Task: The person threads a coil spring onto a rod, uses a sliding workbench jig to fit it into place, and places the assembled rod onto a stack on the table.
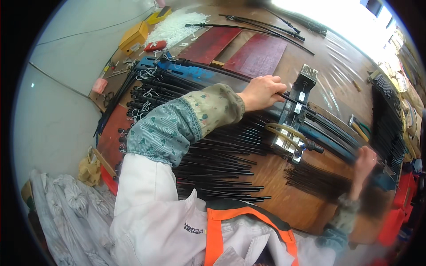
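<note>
My left hand (263,93) reaches across the bench with its fingers closed round a thin black rod (290,98), beside the upper part of a small metal press-like fixture (290,119). A clear yellowish hose (280,128) loops over the fixture's near end. My right hand (365,160) is over on the right, near the far end of a blue rail (326,136) along which dark rods lie. Motion smears its fingers, so I cannot make out whether it holds anything. Below my left arm, many black rods (222,170) lie side by side on the bench.
Corded black rod ends (144,95) are bundled at the left. White small pieces (177,24) pile up behind, beside a yellow box (134,37). Red boards (257,54) lie at the back. Pliers (358,126) and another stack of dark rods (386,115) are at the right.
</note>
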Demonstrator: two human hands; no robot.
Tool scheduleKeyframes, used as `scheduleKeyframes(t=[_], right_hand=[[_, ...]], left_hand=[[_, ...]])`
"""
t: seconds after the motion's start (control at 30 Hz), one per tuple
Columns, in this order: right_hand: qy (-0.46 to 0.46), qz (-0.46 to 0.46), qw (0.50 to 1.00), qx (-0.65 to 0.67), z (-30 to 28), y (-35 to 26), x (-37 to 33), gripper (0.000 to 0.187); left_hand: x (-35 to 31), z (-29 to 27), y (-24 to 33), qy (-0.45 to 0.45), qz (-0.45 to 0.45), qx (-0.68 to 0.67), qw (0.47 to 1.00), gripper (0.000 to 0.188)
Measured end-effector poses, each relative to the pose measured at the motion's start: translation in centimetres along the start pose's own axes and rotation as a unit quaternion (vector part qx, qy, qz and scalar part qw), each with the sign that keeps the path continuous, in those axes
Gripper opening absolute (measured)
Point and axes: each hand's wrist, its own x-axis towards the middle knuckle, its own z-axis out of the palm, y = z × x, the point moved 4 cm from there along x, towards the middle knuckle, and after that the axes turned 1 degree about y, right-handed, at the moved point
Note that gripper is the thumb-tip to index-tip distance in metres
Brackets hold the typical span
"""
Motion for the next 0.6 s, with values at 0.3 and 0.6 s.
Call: scheduleKeyframes(t=[0.3,0.6], right_hand=[[0.008,-0.027,0.999,0.031,-4.0,-9.0,1.5,0.026],[-0.034,-0.015,0.995,0.090,-4.3,-17.4,-1.4,0.035]], left_hand=[[0.7,-0.7,-0.2,-0.091,0.000,-0.025,0.996,0.028],[1.0,0.8,0.0,-0.117,-0.031,0.077,0.990,0.027]])
